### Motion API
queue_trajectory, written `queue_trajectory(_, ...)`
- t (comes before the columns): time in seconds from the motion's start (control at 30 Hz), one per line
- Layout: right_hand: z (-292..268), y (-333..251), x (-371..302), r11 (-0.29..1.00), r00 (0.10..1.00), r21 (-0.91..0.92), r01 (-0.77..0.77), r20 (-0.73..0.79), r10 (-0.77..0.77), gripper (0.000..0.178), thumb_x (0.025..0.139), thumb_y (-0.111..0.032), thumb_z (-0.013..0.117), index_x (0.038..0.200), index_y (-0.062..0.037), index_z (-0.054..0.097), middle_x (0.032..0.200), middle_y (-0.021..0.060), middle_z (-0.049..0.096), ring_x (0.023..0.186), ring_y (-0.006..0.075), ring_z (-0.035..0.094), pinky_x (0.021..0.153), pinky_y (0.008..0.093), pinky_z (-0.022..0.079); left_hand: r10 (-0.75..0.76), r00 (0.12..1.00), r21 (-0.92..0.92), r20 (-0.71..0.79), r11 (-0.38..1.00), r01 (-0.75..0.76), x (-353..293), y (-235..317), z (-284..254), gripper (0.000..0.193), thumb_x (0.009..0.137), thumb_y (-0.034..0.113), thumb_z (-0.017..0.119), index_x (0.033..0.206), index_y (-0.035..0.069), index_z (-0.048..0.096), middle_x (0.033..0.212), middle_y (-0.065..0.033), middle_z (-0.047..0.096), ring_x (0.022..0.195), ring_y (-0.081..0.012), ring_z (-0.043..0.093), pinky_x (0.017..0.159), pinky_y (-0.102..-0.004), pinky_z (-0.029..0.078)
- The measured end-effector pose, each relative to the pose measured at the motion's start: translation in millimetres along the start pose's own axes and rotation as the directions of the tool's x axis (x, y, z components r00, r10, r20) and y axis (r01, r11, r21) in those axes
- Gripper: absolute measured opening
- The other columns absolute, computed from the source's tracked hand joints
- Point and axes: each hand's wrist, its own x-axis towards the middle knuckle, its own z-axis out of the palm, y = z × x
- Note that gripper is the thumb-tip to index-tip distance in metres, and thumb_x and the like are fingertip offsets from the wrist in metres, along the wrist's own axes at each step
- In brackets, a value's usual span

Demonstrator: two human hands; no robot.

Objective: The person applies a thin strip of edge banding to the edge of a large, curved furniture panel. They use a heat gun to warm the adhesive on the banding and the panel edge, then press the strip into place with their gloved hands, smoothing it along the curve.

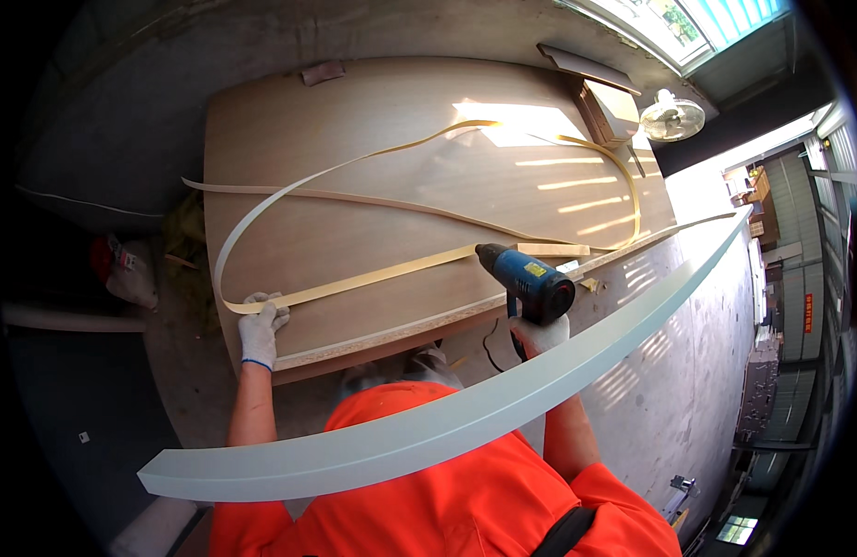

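A pale yellow strip (377, 276) is being held along the near side of a wide wooden board (354, 241), its near stretch running left to right, roughly in line with the board's front edge (391, 336) and set back from it. The strip's left bend is being pinched by the gloved left hand (263, 325), the nearer of the two, its fingers closed. At the stretch's right, a blue heat gun (531, 281) is being gripped by the gloved right hand (545, 336), closed on the handle and partly hidden. The nozzle (490, 254) is being pointed leftward at the strip; whether they are touching cannot be told. Farther back, the strip is being looped widely across the board.
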Motion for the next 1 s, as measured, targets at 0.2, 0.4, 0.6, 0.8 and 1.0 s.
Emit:
queue_trajectory(0.2,1.0,-6.6,-0.4,0.998,0.998,-0.022,-0.059,0.004,0.06,0.05,0.071,-0.022,0.079,0.117,-0.0059,0.073,0.096,0.011,0.075,0.093,0.0223,0.075,0.088,0.0339,0.057,0.009,1.0,0.004,0.0,1.0,-0.009,-1.7,0.2,1.1,0.02,0.104,0.004,0.06,0.121,0.013,0.055,0.124,-0.0148,0.071,0.085,-0.0193,0.073,0.077,-0.0339,0.064)
queue_trajectory(0.4,2.7,-18.2,-7.6,0.998,0.998,0.0,-0.057,0.033,0.057,0.049,0.071,-0.021,0.079,0.116,-0.005,0.073,0.094,0.0097,0.074,0.092,0.021,0.074,0.087,0.0327,0.056,0.015,1.0,0.005,-0.004,1.0,-0.015,-2.6,0.7,0.1,0.022,0.103,0.005,0.061,0.123,0.011,0.054,0.123,-0.0158,0.071,0.087,-0.0201,0.073,0.078,-0.0345,0.064)
queue_trajectory(0.6,9.9,-15.6,-10.2,0.995,0.992,-0.001,-0.099,0.083,0.099,0.046,0.07,-0.021,0.079,0.113,-0.005,0.074,0.091,0.009,0.073,0.089,0.0205,0.074,0.084,0.0332,0.057,0.013,1.0,0.005,-0.004,1.0,-0.013,-3.0,1.9,3.6,0.022,0.104,0.003,0.06,0.124,0.011,0.054,0.125,-0.0169,0.071,0.087,-0.0208,0.073,0.077,-0.0346,0.065)
queue_trajectory(0.8,19.5,-29.5,-17.8,0.986,0.974,0.028,-0.162,0.162,0.156,0.05,0.068,-0.007,0.081,0.117,-0.0028,0.072,0.094,0.0028,0.069,0.085,0.0144,0.067,0.079,0.0303,0.055,0.007,1.0,0.014,-0.019,1.0,-0.007,-4.1,3.9,4.4,0.022,0.103,0.003,0.06,0.123,0.01,0.054,0.125,-0.0172,0.071,0.086,-0.021,0.073,0.077,-0.0347,0.065)
queue_trajectory(1.0,31.5,-28.5,-24.7,0.992,0.978,-0.111,-0.065,0.189,0.085,0.036,0.074,-0.022,0.074,0.108,-0.0105,0.075,0.088,0.0112,0.075,0.088,0.0258,0.076,0.083,0.0357,0.058,0.018,1.0,-0.012,-0.006,1.0,-0.018,-2.1,0.9,1.0,0.022,0.103,0.002,0.06,0.122,0.011,0.054,0.123,-0.0164,0.071,0.085,-0.021,0.073,0.077,-0.0345,0.065)
